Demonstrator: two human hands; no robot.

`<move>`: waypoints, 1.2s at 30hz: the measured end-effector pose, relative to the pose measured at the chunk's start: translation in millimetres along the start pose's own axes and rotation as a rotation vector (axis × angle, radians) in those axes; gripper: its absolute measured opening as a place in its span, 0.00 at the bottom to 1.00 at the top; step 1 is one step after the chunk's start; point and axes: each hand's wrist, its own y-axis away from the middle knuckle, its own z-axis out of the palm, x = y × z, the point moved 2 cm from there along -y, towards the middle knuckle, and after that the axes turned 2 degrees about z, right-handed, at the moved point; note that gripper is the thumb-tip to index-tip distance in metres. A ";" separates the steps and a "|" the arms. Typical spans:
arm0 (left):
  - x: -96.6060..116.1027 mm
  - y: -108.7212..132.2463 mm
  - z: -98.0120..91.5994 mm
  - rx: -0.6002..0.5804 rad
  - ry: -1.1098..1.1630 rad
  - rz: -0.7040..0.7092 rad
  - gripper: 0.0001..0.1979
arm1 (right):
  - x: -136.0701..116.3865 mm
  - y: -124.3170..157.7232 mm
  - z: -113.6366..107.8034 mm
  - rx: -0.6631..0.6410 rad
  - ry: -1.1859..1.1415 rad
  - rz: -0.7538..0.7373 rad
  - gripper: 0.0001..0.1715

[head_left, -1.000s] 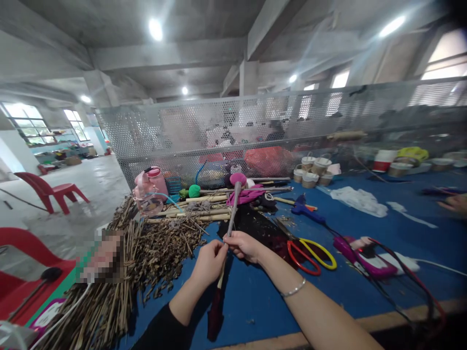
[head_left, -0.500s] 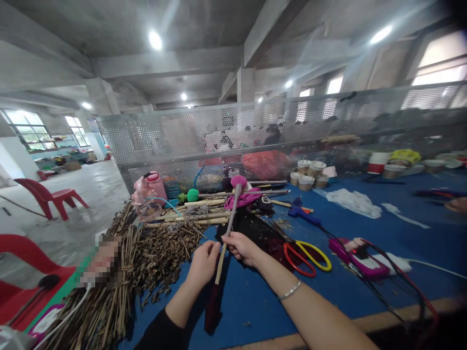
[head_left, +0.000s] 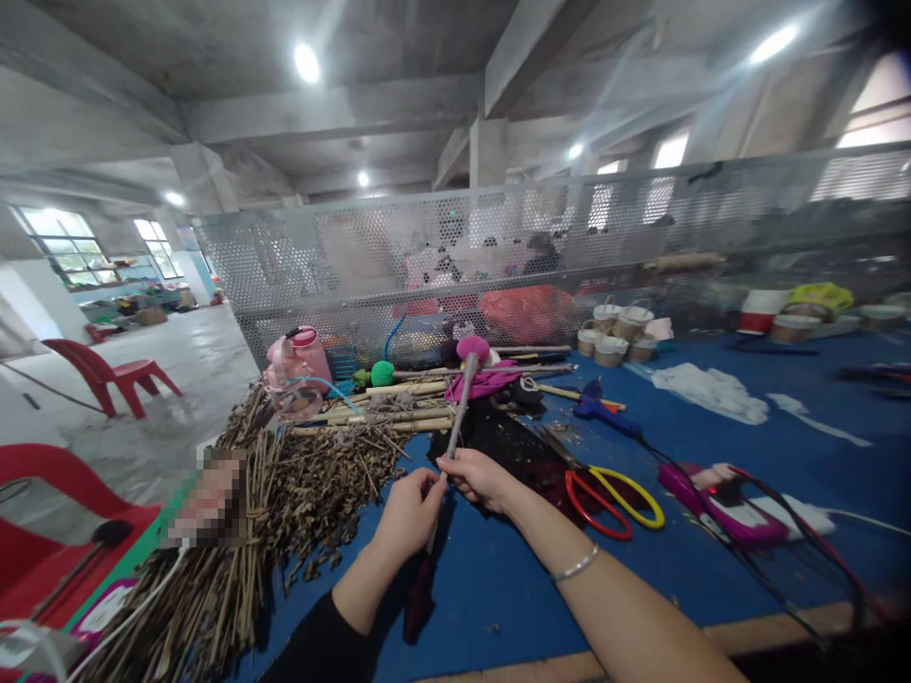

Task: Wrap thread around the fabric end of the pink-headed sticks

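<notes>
A slim stick [head_left: 462,410] rises tilted above the table, its shaft covered in something grey and its top end bearing a magenta ball [head_left: 473,349]. My right hand [head_left: 478,477] pinches the stick at the lower end of the grey part. Just below and to the left, my left hand [head_left: 408,510] is closed around the bare wooden part and hides most of it. Beneath the stick lies a black cloth [head_left: 498,441]. Scissors [head_left: 616,498] with one red and one yellow handle rest to the right of my right hand.
Bundled dry stalks [head_left: 220,560] cover the left side. A pink jug [head_left: 293,379] and a green ball [head_left: 382,373] stand behind them. A blue glue gun [head_left: 602,413], a purple power strip [head_left: 740,512] with cables and white buckets [head_left: 632,323] are at right. A perforated metal screen [head_left: 342,266] runs behind.
My left hand has closed in around the stick's lower part, covering the bare wood seen before. My right hand keeps its pinch. The view has shifted slightly.
</notes>
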 end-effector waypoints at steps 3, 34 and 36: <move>4.0 1.0 -1.3 -0.007 -0.014 -0.015 0.15 | -0.9 0.2 1.3 0.015 0.009 0.001 0.17; 8.9 -0.6 -7.5 0.101 -0.072 -0.077 0.18 | -1.4 3.3 1.7 -0.015 0.009 -0.018 0.16; 5.0 2.2 -5.4 0.036 -0.083 -0.090 0.17 | -0.6 3.0 1.6 -0.006 0.004 -0.008 0.15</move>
